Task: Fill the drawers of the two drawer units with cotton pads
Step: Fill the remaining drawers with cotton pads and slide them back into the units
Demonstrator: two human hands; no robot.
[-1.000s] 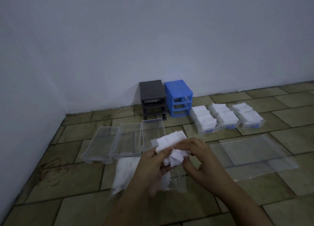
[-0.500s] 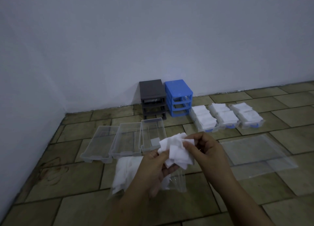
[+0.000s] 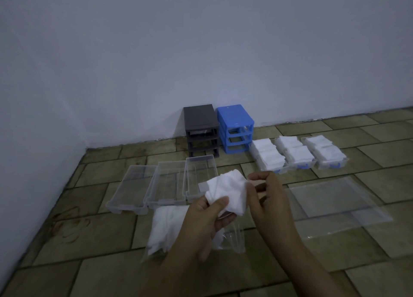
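Note:
My left hand (image 3: 206,216) grips a small stack of white cotton pads (image 3: 228,191) from below, thumb on top. My right hand (image 3: 267,196) pinches the stack's right edge. Both hover above the tiled floor, just in front of three clear drawers (image 3: 165,185) lying side by side. A clear bag of loose cotton pads (image 3: 165,227) lies under my left wrist. The grey drawer unit (image 3: 201,131) and the blue drawer unit (image 3: 235,128) stand against the wall with their slots open. Three more drawers heaped with pads (image 3: 297,155) sit to the right of the blue unit.
A flat clear plastic bag (image 3: 330,198) lies on the floor tiles to the right of my hands. White walls meet in a corner at the far left, close behind the units.
The pad stack has shifted slightly right and up between my hands. My right hand slid from under the stack to its right edge.

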